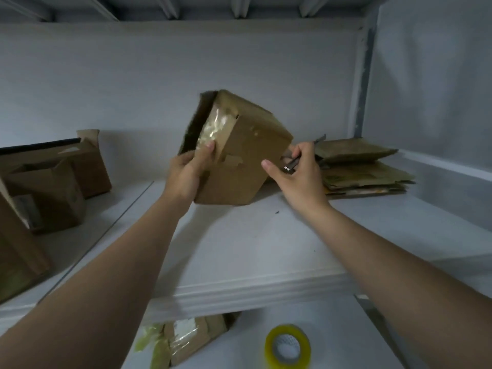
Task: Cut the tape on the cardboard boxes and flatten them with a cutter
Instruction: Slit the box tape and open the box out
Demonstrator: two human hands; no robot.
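The white shelf (253,249) carries the work. Unflattened boxes (50,187) stand at its left end, and a flattened pile (364,166) lies far right. Between them the cardboard box (247,161) is tipped up on one low edge, and it is unclear whether that edge rests on the shelf or hangs just above it. The left hand (186,174) grips the box's left corner alone, so a push from the blade could pivot or slide the box away, most likely toward the far wall. The right hand (300,177), just right of the box, has its fingers curled round the cutter (291,166) while its thumb stretches to the box's near face. Doing both jobs may loosen its hold on the tool, which could then drop onto the shelf. On the lower shelf, near the viewer, a roll of tape (288,344) and another taped box (191,339) lie well clear of the work. The sharpest risk is at the shiny tape (213,129) on the box's left face. The left thumb presses right at its lower end, so a cut drawn down that strip would run straight into the thumb. Whether the blade is extended cannot be told.
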